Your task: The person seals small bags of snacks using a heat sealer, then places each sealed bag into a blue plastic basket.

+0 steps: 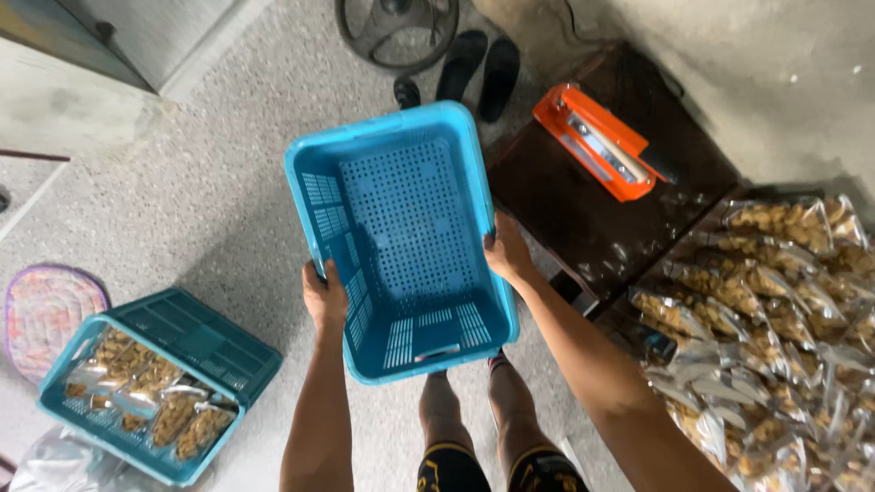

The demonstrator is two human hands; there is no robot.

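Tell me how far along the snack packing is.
Done: one teal crate on the floor holds a few bagged snacks. In hand: left hand and right hand hold an empty blue crate. Left: a big pile of bags on the right.

Speckled grey floor [228, 173], dark low table [583, 210]

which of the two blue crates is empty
The lighter blue crate held up in both hands; the darker teal crate on the floor holds snack bags.
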